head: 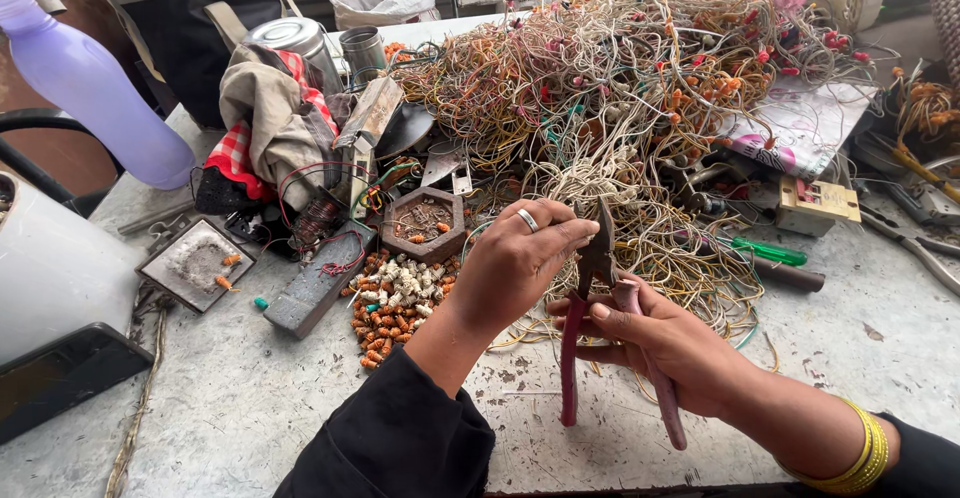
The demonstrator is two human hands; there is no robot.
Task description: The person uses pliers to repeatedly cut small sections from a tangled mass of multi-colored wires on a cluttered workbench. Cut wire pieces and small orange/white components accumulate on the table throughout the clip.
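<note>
Right hand [660, 343] clenched around pink-handled pliers [600, 288], left hand [520, 263] pinching wire [585, 220] at their nose.

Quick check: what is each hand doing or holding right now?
Left hand: closed, fingers pinching wires at the head of the pliers.
Right hand: closed around the pliers' pink handles.
</note>
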